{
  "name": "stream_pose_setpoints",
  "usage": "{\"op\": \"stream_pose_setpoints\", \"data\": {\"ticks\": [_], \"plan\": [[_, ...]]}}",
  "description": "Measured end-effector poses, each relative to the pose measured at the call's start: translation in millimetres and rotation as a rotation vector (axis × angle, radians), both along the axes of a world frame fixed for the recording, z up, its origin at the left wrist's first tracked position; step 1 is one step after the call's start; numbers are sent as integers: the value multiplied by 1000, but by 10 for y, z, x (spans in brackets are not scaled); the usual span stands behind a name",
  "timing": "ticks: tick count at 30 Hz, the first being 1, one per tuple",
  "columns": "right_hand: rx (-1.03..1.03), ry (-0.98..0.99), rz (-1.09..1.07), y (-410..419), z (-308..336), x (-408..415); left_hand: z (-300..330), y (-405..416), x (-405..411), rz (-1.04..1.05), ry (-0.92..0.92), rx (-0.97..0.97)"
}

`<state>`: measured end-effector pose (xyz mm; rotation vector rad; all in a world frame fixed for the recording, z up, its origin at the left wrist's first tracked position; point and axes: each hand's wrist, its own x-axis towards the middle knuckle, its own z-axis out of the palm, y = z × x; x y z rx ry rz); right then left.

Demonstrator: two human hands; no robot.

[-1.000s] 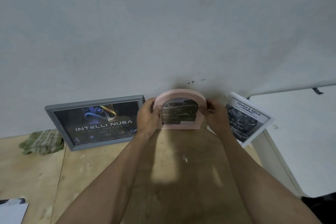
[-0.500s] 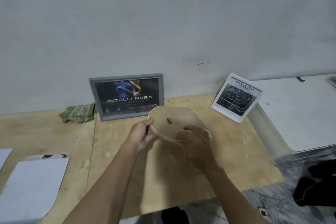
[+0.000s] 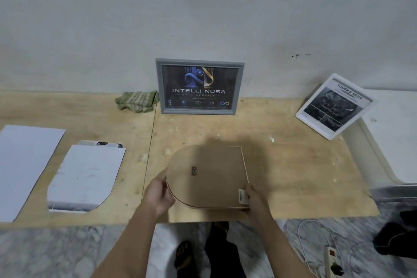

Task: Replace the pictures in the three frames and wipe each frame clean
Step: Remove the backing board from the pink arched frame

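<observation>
Arched frame: the pink arch-shaped frame (image 3: 206, 176) is lying face down in the lower middle of the picture, its brown backing board showing, its rounded end pointing left and its straight edge to the right. A small dark hanger is sitting near the middle of the board, and a pale label is sitting at its lower right corner.
Left hand: the left hand (image 3: 158, 194) is gripping the rounded left end of the frame, thumb on top of the board and fingers curling under the edge.
Right hand: the right hand (image 3: 256, 198) is holding the lower right corner just beside the label, fingers wrapping around the rim.
Table: the plywood table (image 3: 293, 165) is bearing the frame near its front edge; whether the frame is resting fully on it or is slightly lifted is not clear.
Grey frame: a grey rectangular frame (image 3: 199, 86) reading "INTELLI NUSA" is standing against the wall at upper centre.
White frame: a white frame (image 3: 335, 106) headed "TOUGH & AGILE" is leaning tilted at the upper right.
Cloth: a green checked cloth (image 3: 136, 101) is lying bunched just left of the grey frame.
Prints: a cut, arch-shaped print (image 3: 83, 176) is lying face down at the left, beside a white sheet (image 3: 24, 165) at the far left edge.
Floor: a white power strip (image 3: 330, 259) with its cable is lying on the marbled floor at the lower right.
</observation>
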<state>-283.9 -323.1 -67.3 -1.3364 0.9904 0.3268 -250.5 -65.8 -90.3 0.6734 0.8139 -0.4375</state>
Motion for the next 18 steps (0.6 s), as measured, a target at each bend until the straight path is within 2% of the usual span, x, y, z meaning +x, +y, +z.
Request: {"op": "stream_pose_setpoints", "data": {"ticks": [2, 4, 7, 11, 14, 18], "plan": [[-3, 31, -40, 41, -129, -44, -70, 41, -18, -22, 4, 338], [17, 57, -80, 68, -187, -92, -91, 51, -45, -37, -25, 503], [-16, 78, -61, 109, -153, -140, -32, 28, -77, -83, -43, 555], [-359, 127, 201, 75, -242, -142, -83, 74, -38, -174, -2, 632], [-499, 131, 278, 47, -276, -142, -133, 179, -19, -230, 72, 584], [-605, 124, 396, 12, -289, -181, -74, 300, -69, -149, 113, 494]]}}
